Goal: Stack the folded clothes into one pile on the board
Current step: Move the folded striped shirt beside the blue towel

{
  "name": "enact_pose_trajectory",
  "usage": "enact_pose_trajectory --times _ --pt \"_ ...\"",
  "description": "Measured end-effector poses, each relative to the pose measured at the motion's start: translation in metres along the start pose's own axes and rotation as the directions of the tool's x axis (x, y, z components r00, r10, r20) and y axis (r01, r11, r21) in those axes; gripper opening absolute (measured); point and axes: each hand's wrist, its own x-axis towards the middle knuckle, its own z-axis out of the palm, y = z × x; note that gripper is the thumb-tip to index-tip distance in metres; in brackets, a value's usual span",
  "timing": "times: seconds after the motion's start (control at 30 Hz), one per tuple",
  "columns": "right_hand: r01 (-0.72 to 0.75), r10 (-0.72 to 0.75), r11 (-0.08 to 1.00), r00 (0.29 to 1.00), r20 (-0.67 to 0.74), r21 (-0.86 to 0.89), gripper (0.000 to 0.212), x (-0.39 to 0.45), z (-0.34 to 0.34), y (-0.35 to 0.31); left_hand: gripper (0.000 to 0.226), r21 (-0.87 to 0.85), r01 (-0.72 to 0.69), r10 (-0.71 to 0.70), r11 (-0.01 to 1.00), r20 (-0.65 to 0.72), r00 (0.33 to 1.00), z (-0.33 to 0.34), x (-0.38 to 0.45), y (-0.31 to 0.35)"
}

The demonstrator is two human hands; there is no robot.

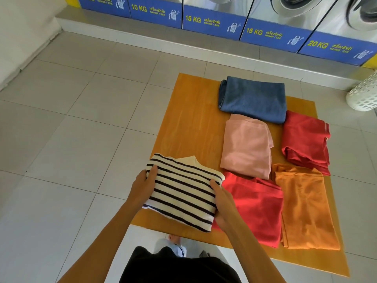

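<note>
An orange wooden board (191, 119) lies on the tiled floor. A folded cream shirt with dark stripes (183, 190) is at the board's near left corner, gripped on its left edge by my left hand (143, 185) and on its right edge by my right hand (222, 203). To its right lie a folded bright red garment (257, 207) and a folded orange one (304, 207). Behind those rest a pink one (246, 146) and a dark red one (306, 141). A folded blue one (253, 98) lies at the far end.
A row of washing machines with blue labels (212, 21) stands on a raised step along the far wall. A white laundry basket (365, 94) sits at the right edge. Grey floor tiles (77, 129) spread to the left of the board.
</note>
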Motion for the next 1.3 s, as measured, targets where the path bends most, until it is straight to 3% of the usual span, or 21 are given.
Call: enact_pose_trajectory --times 0.33,0.57,0.9,1.0,1.1,1.3 --pt "0.127 -0.125 0.991 0.991 0.045 -0.041 0.027 0.051 0.01 -0.095 0.059 0.022 -0.139 0.14 0.99 -0.025 0.99 0.006 0.05 0.083" --pt "0.228 -0.207 0.941 0.973 0.104 -0.252 0.037 0.128 0.037 -0.193 0.057 0.045 -0.213 0.216 0.976 -0.096 0.972 0.012 0.128 0.156" --pt "0.352 -0.324 0.846 0.936 0.138 -0.4 0.018 0.25 0.075 -0.306 0.057 0.137 -0.196 0.22 0.971 -0.189 0.957 0.038 0.251 0.24" --pt "0.378 -0.383 0.779 0.919 0.098 -0.501 0.019 0.283 0.079 -0.319 0.053 0.163 -0.172 0.205 0.972 -0.213 0.955 0.043 0.28 0.253" --pt "0.374 -0.421 0.666 0.903 0.088 -0.646 0.011 0.305 0.069 -0.311 0.051 0.197 -0.143 0.174 0.97 -0.151 0.973 0.048 0.299 0.251" --pt "0.463 -0.541 0.554 0.832 0.123 -0.692 0.029 0.308 0.06 -0.286 0.053 0.216 -0.146 0.187 0.965 -0.182 0.965 0.058 0.302 0.243"
